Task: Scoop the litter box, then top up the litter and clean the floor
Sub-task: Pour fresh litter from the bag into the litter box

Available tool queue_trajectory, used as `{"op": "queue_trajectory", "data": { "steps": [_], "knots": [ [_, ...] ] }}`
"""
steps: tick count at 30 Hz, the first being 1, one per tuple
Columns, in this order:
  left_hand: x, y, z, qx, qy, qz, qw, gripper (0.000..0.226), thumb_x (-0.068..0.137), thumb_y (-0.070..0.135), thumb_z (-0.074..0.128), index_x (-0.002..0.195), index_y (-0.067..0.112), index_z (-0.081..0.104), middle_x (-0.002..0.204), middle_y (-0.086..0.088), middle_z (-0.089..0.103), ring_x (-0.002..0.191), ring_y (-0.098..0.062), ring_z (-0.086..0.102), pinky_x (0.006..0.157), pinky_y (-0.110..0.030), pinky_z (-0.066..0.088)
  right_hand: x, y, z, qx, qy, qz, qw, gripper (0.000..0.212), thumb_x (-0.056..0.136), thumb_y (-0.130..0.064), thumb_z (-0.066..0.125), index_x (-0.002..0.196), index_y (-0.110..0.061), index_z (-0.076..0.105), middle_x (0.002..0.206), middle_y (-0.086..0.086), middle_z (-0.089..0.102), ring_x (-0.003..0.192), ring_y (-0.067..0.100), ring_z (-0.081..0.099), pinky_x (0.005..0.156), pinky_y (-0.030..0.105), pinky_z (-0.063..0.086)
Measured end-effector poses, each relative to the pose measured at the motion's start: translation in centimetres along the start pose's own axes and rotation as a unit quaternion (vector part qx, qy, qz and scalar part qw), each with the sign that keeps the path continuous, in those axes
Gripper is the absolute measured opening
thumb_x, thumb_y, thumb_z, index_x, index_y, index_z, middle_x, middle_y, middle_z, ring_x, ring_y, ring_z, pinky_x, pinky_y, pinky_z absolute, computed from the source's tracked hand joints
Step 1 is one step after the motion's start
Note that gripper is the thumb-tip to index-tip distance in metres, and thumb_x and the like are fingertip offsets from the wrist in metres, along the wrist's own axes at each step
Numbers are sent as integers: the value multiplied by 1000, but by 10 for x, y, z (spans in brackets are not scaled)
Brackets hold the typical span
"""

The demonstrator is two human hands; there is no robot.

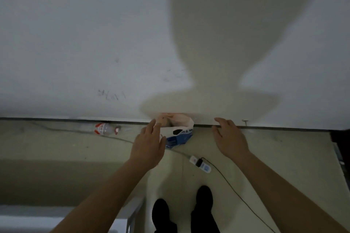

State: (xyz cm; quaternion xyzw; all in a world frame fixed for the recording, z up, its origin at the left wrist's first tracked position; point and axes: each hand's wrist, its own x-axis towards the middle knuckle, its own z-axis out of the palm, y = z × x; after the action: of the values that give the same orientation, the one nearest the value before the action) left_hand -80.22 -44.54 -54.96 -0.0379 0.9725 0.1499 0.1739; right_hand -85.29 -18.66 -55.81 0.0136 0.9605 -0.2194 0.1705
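Observation:
An opened blue and white litter bag [180,134] stands on the floor against the wall, its mouth gaping upward. My left hand [149,143] hovers at the bag's left side with straight fingers, its fingertips at the edge of the bag's mouth. My right hand [230,137] is stretched out to the right of the bag, fingers relaxed and spread, apart from it. Neither hand holds anything. No litter box or scoop is in view.
A plastic bottle with a red and white label [105,128] lies by the wall to the left. A white power strip [200,163] with a plugged-in black cable lies on the floor right of my shoes [181,208]. A grey surface [56,215] sits at the lower left.

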Motion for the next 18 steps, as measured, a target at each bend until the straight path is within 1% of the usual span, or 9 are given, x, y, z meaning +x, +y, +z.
{"op": "queue_trajectory", "data": {
  "steps": [3,5,9,12,13,15,16,17,18],
  "knots": [
    [45,-23,72,8,-59,-20,998,57,100,38,40,150,17,22,160,-4,13,136,-25,37,103,-39,42,53,30,79,-4,-69,0,998,40,103,-28,41,142,-18,44,137,12,50,119,28,51,93,39,47],
    [75,-36,121,13,-83,-32,996,60,99,35,43,151,16,19,161,-2,8,134,-24,41,100,-38,44,85,47,131,-17,-111,10,994,44,103,-27,42,146,-18,37,136,15,48,114,31,53,89,38,48],
    [127,-55,193,48,-89,-12,995,71,97,30,50,153,17,8,162,3,-9,119,-27,53,86,-40,53,129,70,204,-18,-140,4,990,70,100,-20,46,157,-29,7,137,15,44,105,30,57,80,36,47],
    [164,-66,234,60,-77,0,995,87,93,27,56,153,21,-7,161,4,-17,110,-32,54,80,-43,51,160,83,242,-35,-146,-30,988,91,96,-8,50,154,-40,-13,131,15,45,87,26,57,73,38,53],
    [173,-69,243,55,-82,1,995,88,93,27,56,153,22,-8,162,3,-11,110,-33,53,82,-45,50,167,88,250,-51,-142,-46,988,93,95,-8,51,154,-40,-14,132,15,45,88,26,58,76,40,54],
    [184,-76,264,40,-107,-17,993,85,93,28,56,153,21,-4,157,-6,20,109,-33,54,83,-46,49,178,100,265,-92,-150,-55,983,84,96,-14,53,157,-35,0,135,15,43,96,29,58,78,39,52],
    [183,-78,273,40,-115,-22,992,80,93,29,57,153,20,5,145,-10,38,106,-32,56,81,-44,49,178,106,272,-108,-164,-52,979,72,97,-18,53,156,-32,13,134,15,44,99,29,59,76,36,49],
    [179,-80,282,48,-118,-26,991,72,92,30,58,150,19,17,132,-11,48,103,-30,56,79,-41,49,176,112,278,-116,-175,-48,976,59,98,-23,53,150,-28,26,128,13,47,98,29,59,73,34,46],
    [172,-81,289,59,-120,-28,991,60,93,32,57,144,18,30,123,-10,51,103,-28,55,79,-39,49,171,116,283,-123,-185,-45,974,47,98,-27,52,142,-25,36,120,11,50,93,27,59,70,33,43]
  ]
}}
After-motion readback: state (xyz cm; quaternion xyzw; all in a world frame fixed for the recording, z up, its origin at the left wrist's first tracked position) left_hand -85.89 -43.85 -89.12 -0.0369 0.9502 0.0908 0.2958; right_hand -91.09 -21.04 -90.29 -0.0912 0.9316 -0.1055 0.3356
